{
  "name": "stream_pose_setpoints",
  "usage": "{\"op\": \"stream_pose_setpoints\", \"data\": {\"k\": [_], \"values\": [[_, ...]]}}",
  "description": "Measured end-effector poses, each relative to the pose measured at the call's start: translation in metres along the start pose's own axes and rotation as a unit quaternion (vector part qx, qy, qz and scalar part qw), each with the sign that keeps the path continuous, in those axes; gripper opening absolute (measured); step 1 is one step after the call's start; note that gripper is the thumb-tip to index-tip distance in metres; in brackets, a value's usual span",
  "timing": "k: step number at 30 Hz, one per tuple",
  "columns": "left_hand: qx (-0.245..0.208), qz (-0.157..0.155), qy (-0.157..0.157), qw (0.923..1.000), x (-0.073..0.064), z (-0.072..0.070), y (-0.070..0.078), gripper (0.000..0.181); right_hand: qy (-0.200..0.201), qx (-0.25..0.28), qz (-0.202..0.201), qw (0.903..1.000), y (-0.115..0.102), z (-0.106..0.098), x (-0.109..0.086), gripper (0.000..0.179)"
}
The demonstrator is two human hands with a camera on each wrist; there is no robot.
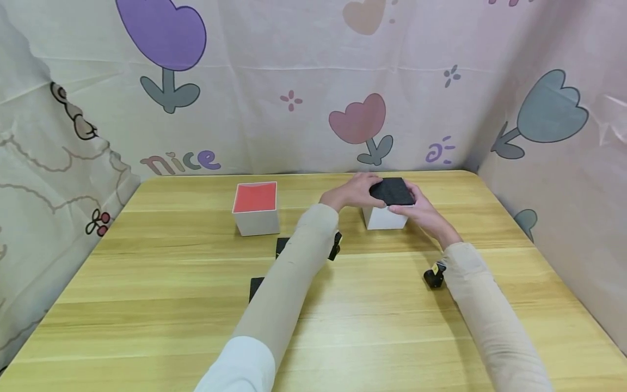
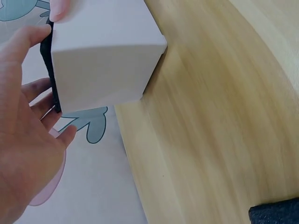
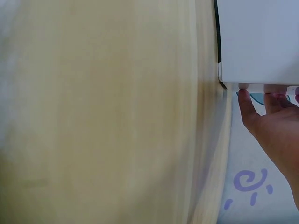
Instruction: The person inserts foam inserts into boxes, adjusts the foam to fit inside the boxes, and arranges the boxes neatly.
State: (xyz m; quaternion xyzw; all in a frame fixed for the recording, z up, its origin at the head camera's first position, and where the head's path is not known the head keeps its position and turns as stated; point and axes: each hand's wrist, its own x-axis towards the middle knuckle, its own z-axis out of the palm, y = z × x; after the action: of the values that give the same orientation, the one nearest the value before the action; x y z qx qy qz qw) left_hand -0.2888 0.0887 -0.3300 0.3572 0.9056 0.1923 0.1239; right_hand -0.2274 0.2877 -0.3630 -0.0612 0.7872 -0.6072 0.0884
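A flat black square pad (image 1: 393, 190) with a rough, foam-like surface lies over the top of a white box (image 1: 386, 218) at the back right of the table. My left hand (image 1: 355, 191) grips the pad's left side, its thumb on the near edge and the fingers toward the far edge. On the other side, my right hand (image 1: 426, 215) holds the box near its top, the thumb at the front corner. Its fingers (image 3: 246, 105) touch the box's side in the right wrist view. From the left wrist view, the pad is a thin dark strip along the box's rim.
Another white box (image 1: 257, 223) with a red top stands to the left. Two black pieces (image 1: 281, 246) (image 1: 255, 286) lie on the wooden table (image 1: 382, 326), partly hidden by my left forearm. A patterned cloth (image 1: 274, 125) hangs behind the table and along its sides.
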Motion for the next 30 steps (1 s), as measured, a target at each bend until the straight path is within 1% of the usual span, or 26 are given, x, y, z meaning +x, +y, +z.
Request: {"op": "stream_pose_setpoints", "data": {"k": [5,12,16,19,23,25,30], "values": [[-0.02,0.0,-0.014,0.9997,0.002,0.002,-0.002,0.072,0.002,-0.001,0.006,1.0,-0.002,0.001,-0.001,0.086],[-0.053,0.007,-0.046,0.9975,0.007,0.002,-0.008,0.069,0.002,0.001,0.006,1.0,-0.001,0.001,0.0,0.086],[-0.072,0.0,-0.067,0.9952,0.006,0.002,-0.011,0.069,0.005,0.003,0.006,1.0,0.0,0.0,0.0,0.085],[-0.093,-0.012,-0.076,0.9927,0.005,0.004,-0.011,0.068,0.006,0.002,0.007,1.0,-0.001,0.0,0.0,0.085],[-0.121,-0.029,-0.071,0.9897,0.004,0.01,-0.011,0.065,0.005,-0.001,0.009,0.9999,-0.001,0.0,0.0,0.086],[-0.122,-0.034,-0.063,0.99,0.004,0.014,-0.011,0.064,0.004,-0.005,0.008,0.9999,-0.001,0.0,0.0,0.087],[-0.083,-0.033,-0.036,0.9954,0.003,0.022,-0.01,0.06,0.0,-0.01,0.01,0.9999,-0.001,0.0,0.0,0.087]]}}
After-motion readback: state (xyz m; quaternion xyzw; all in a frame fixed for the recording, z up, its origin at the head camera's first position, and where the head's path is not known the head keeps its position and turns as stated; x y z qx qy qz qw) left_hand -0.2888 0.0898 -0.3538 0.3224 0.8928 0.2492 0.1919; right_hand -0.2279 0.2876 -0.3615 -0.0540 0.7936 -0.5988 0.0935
